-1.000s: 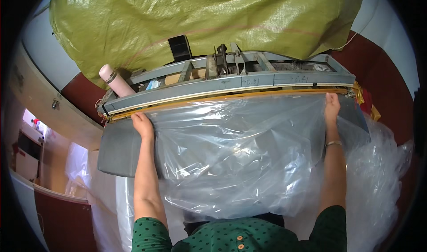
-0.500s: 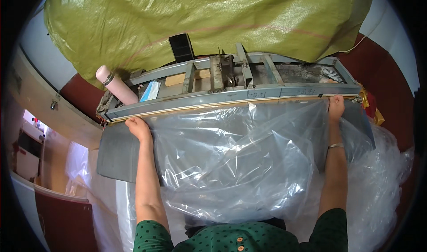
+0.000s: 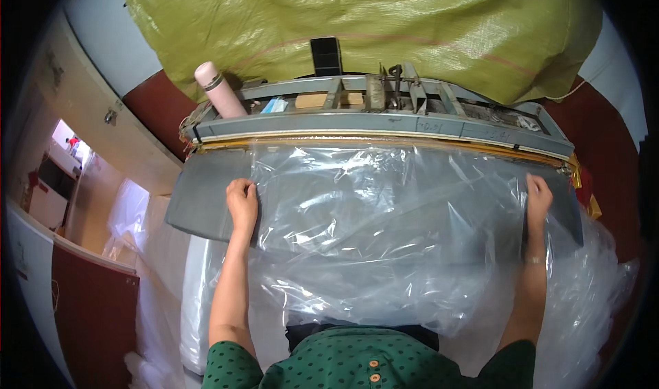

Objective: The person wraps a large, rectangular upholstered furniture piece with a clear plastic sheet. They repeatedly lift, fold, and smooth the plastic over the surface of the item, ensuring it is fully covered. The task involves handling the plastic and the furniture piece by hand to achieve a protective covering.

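A wide sheet of clear plastic film (image 3: pixel 384 217) spreads over a dark grey padded board (image 3: pixel 206 183). Its far edge reaches the long metal bar of a grey frame-like machine (image 3: pixel 322 127). My left hand (image 3: pixel 241 200) is closed at the film's left edge, thumb and fingers pinched together. At the right edge, my right hand (image 3: pixel 539 195) is closed with curled fingers against the film. Exactly how much film lies between the fingers is hard to see. The near part of the film hangs down against my body.
A pink bottle (image 3: pixel 220 94) leans in the machine frame, beside a blue-and-white packet (image 3: pixel 276 105). Behind stand a black phone (image 3: pixel 326 56) and a large yellow-green woven cover (image 3: pixel 384 11). More plastic (image 3: pixel 590 286) is heaped at the right. A wooden door (image 3: pixel 103 100) stands at the left.
Both hands have drawn back toward me from the bar. The film now lies flatter over the board, and the view has shifted so the machine sits more to the right.
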The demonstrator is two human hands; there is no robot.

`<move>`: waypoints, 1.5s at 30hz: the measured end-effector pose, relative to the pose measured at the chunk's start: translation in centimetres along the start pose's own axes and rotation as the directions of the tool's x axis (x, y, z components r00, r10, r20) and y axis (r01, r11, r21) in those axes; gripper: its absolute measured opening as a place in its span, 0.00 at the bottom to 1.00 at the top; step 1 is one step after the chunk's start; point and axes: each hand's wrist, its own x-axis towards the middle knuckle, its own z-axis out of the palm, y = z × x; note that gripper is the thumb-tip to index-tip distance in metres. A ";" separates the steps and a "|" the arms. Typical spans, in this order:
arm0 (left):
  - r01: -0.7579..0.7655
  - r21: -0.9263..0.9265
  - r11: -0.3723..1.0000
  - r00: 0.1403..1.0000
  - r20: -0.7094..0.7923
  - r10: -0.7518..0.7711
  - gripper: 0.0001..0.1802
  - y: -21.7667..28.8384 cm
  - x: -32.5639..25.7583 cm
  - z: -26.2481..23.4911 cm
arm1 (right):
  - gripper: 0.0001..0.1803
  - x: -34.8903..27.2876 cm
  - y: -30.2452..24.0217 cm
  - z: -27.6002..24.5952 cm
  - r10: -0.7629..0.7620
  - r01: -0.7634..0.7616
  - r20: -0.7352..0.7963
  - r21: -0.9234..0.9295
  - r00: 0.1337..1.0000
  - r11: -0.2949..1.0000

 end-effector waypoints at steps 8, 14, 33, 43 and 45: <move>-0.109 -0.481 0.870 0.989 0.039 0.146 0.02 7.1 -3.7 0.1 | 0.07 -21.0 9.6 -18.1 0.317 -0.037 0.404 -0.567 0.858 0.823; -0.221 -0.688 0.691 0.905 0.119 0.408 0.03 16.9 -7.9 -1.7 | 0.09 -19.3 1.2 -15.6 0.482 0.263 0.523 -0.821 0.703 0.508; -0.514 -0.172 0.840 0.855 -0.023 0.518 0.21 13.8 -9.5 -8.3 | 0.04 -10.0 -29.4 8.6 -0.394 0.064 0.357 0.667 0.847 0.743; -0.257 0.481 0.838 0.804 0.588 -0.090 0.04 -13.1 -4.9 -19.8 | 0.12 3.3 -6.7 -5.8 -0.015 0.010 0.042 0.118 0.999 0.993; -0.022 0.624 0.781 0.984 0.150 -0.092 0.04 -12.5 0.5 -23.3 | 0.12 3.0 -1.0 -6.5 -0.096 0.101 0.040 -0.147 0.995 0.984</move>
